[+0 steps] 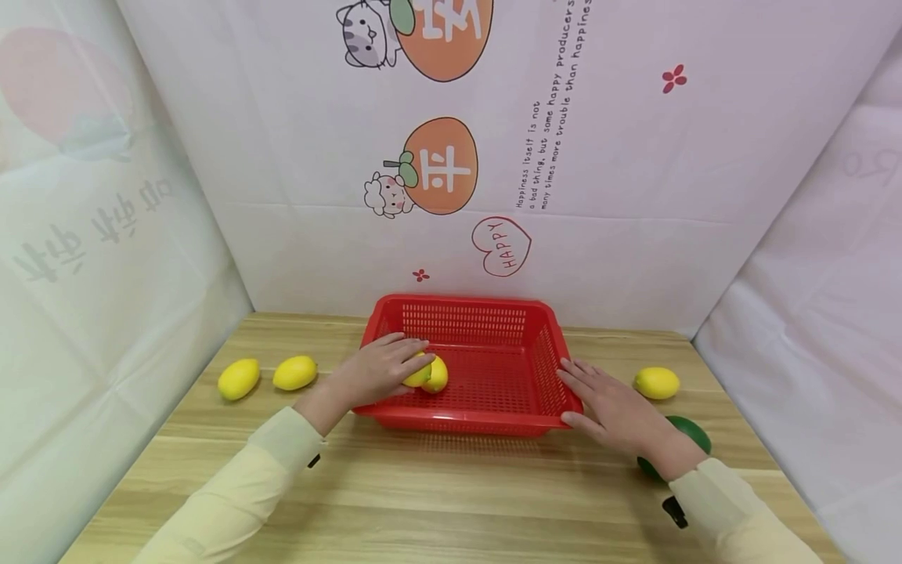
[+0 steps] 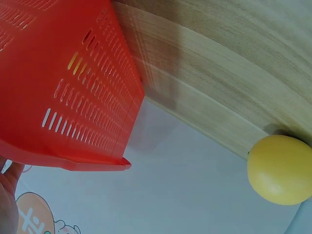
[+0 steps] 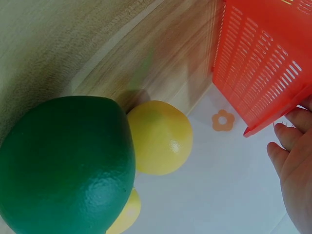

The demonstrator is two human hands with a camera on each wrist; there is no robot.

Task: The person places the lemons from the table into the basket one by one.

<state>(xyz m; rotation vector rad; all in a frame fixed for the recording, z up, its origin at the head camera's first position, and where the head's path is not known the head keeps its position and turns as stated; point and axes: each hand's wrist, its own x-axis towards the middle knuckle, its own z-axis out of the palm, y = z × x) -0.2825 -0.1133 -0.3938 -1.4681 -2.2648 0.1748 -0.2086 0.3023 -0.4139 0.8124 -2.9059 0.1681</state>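
My left hand reaches over the left rim of a red plastic basket and holds a lemon inside it. A second lemon sits right beside that one in the basket. My right hand rests on the basket's right rim, its fingers extended along the edge and the thumb near the front corner. Partly hidden under the right wrist is a dark green rounded fruit. In the left wrist view the held lemon is hidden by the basket wall.
Two lemons, a left one and a nearer one, lie left of the basket. Another lemon lies to the right. The wooden table ends at a white printed cloth behind the basket; cloth walls flank both sides.
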